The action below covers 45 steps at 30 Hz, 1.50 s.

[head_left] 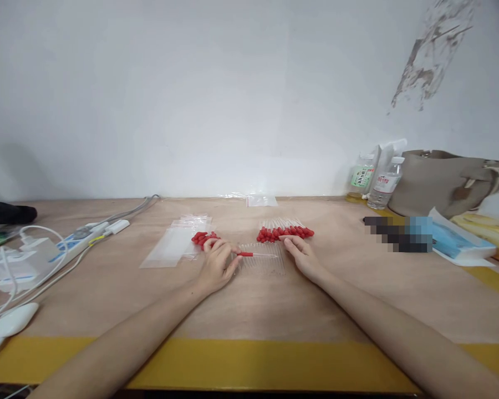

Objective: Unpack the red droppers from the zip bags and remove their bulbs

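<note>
A wide wooden table (249, 310) with a yellow front edge runs against a white wall (191, 83). At far right sits a beige bag (444, 180), at left a power strip (79, 239). Clear plastic bags (170, 244) lie left of centre. A heap of capped droppers (285, 230) rests by the right hand (301, 256), fingers loosely open, touching it. The left hand (216, 265) pinches a red-capped dropper (253, 254) over a row of clear tubes (264, 260), loose red caps (203, 238) just behind. Seating the cap squarely likely needs a steady, straight pinch
</note>
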{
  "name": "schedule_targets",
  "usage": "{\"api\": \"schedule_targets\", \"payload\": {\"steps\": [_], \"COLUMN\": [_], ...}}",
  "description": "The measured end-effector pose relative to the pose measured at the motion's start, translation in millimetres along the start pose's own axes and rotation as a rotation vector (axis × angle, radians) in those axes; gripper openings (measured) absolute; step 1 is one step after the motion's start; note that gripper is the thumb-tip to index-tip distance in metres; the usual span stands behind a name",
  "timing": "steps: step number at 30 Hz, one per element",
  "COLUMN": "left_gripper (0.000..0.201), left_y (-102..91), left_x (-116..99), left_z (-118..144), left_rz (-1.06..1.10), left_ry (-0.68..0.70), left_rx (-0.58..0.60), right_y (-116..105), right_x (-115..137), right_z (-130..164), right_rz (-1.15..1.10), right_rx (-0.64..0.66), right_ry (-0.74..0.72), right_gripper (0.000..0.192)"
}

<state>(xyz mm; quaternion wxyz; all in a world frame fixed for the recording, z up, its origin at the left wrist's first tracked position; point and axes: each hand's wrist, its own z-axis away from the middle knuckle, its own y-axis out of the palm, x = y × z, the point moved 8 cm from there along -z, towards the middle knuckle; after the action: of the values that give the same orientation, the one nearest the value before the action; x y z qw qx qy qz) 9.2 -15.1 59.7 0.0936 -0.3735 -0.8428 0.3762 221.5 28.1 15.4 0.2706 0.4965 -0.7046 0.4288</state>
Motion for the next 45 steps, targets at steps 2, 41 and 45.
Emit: {"api": "schedule_targets", "payload": {"steps": [2, 41, 45], "left_gripper": [0.008, 0.024, 0.025], "left_y": [0.9, 11.1, 7.5], "left_x": [-4.4, -53.5, -41.2], "left_z": [-0.6, 2.6, 7.5], "left_rz": [0.009, -0.012, -0.002], "left_ry": [0.01, 0.287, 0.254], "left_rx": [-0.01, 0.266, 0.265], "right_y": [4.9, 39.9, 29.0], "right_x": [24.2, 109.7, 102.2], "right_z": [7.6, 73.1, 71.9], "right_rz": [0.108, 0.748, 0.729], "right_rx": [0.08, 0.217, 0.231], "right_ry": [-0.143, -1.198, -1.166], "right_gripper": [0.032, 0.032, 0.033]}}
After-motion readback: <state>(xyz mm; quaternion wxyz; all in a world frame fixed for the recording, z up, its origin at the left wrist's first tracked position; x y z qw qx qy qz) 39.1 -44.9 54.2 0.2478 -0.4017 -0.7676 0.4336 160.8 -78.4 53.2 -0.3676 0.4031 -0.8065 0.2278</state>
